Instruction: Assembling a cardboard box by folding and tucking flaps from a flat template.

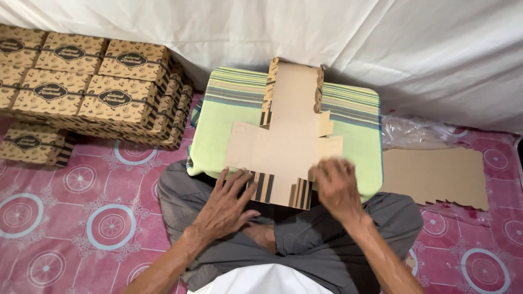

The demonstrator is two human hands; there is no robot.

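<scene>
A flat die-cut cardboard box blank (289, 136) lies plain side up on a green striped cushion (354, 130) in front of my crossed legs. Its far flaps are partly folded up, and its near flaps show black and tan stripes. My left hand (226, 204) rests flat with fingers spread on the blank's near left edge. At the near right edge, my right hand (338, 188) presses down on a flap with its fingers curled; it looks slightly blurred.
Stacks of folded brown printed boxes (92, 87) stand at the left on a pink patterned floor mat (81, 218). More flat blanks (436, 174) lie at the right beside a clear plastic wrap (414, 130). A white sheet (381, 43) hangs behind.
</scene>
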